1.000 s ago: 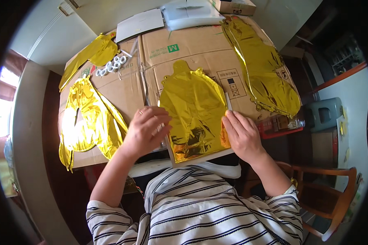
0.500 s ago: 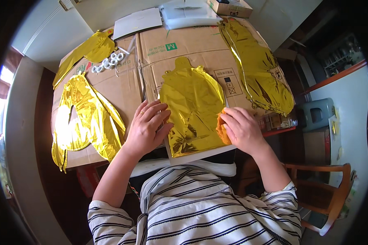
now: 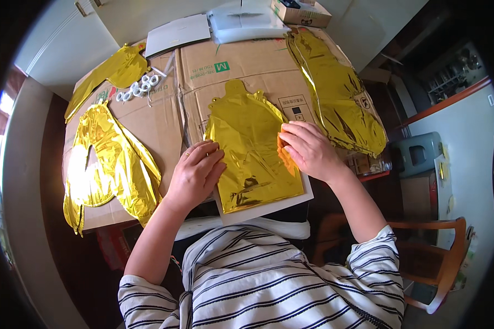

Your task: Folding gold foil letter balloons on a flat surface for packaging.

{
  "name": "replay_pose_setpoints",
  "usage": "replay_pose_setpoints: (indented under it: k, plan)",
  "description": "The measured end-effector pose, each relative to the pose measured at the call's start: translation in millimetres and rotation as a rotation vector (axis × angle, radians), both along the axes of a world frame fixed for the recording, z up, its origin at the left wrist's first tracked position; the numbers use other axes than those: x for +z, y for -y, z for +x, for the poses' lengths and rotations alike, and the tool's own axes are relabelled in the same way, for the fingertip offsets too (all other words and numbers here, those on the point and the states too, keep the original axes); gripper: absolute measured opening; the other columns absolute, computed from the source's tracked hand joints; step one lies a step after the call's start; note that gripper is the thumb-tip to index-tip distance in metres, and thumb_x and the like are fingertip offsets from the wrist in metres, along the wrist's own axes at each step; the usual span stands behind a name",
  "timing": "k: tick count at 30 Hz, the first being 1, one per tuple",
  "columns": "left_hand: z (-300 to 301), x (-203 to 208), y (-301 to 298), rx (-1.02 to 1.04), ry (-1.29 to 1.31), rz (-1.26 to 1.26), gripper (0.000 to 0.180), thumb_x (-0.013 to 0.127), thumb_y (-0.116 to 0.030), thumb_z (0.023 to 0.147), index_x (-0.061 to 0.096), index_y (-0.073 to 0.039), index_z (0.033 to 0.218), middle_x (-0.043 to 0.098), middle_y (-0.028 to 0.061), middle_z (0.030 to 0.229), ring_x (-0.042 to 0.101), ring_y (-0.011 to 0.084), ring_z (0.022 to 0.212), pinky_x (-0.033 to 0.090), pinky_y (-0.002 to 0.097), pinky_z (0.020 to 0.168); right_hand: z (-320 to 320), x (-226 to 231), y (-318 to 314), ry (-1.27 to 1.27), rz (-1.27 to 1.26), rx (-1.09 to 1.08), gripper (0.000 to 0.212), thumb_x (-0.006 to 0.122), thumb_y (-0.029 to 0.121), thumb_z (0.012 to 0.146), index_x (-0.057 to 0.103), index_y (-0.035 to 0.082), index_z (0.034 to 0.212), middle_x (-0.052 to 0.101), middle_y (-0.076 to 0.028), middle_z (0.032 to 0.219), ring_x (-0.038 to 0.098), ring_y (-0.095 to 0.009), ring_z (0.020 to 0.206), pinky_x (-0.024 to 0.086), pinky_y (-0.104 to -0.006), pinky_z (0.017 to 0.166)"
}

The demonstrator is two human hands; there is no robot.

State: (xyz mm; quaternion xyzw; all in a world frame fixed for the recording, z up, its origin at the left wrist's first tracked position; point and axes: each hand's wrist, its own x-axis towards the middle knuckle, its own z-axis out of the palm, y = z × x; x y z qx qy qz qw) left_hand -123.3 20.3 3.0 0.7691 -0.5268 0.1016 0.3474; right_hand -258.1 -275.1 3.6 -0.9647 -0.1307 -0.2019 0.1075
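A flat gold foil balloon [image 3: 247,148], folded to a narrow shape with a rounded tab at its far end, lies in front of me on a white board [image 3: 274,205]. My left hand [image 3: 195,172] is at its left edge, fingers curled and thumb close to them, apparently pinching the foil's border; the fingertips are partly hidden. At the right edge, my right hand [image 3: 308,149] grips a crumpled orange cloth [image 3: 285,156] that touches the foil.
More gold foil balloons lie around: one at near left [image 3: 101,148], one at far left [image 3: 121,66], one at right [image 3: 335,93]. Several white ribbon rolls [image 3: 140,88], a white sheet [image 3: 178,35], clear plastic bags [image 3: 244,24] and a box [image 3: 302,13] sit on the cardboard-covered table [image 3: 159,123].
My right hand with the orange cloth has slid away from me along the foil's right edge. My left hand stays at the left edge. The whole view has shifted slightly.
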Motion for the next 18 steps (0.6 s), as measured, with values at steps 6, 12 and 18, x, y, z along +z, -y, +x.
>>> replay_pose_setpoints:
  k: [6,12,18]
  plan:
    - [-0.1,0.2,-1.0,0.028,0.027,0.007,0.028,0.077,-0.009,0.084,0.071,0.000,0.109,0.068,0.0150,0.115,0.066,0.0358,0.111,0.053,0.0444,0.095,0.6,-6.2,2.9,-0.035,-0.042,-0.018,0.041,0.069,0.014,0.090,0.060,0.007,0.130,0.057,-0.011,0.139,0.052,-0.029,0.132,0.041,-0.0428,0.112]
    - [-45.7,15.6,-23.4,0.215,-0.137,-0.248,0.022,0.077,-0.002,0.083,0.068,0.001,0.103,0.068,0.0167,0.098,0.068,0.0303,0.088,0.055,0.0366,0.076,1.3,-6.4,1.7,-0.037,-0.043,-0.013,0.044,0.070,0.013,0.089,0.059,0.008,0.131,0.057,-0.011,0.139,0.051,-0.029,0.133,0.040,-0.0430,0.113]
    - [-120.6,-10.9,-58.2,0.395,-1.530,-0.356,0.020,0.067,-0.019,0.101,0.060,-0.002,0.109,0.067,0.0039,0.098,0.063,0.0124,0.088,0.052,0.0275,0.078,-1.6,-0.2,-1.2,-0.052,-0.085,0.001,0.044,0.071,0.013,0.088,0.061,0.008,0.130,0.057,-0.010,0.139,0.051,-0.029,0.133,0.040,-0.0422,0.112]
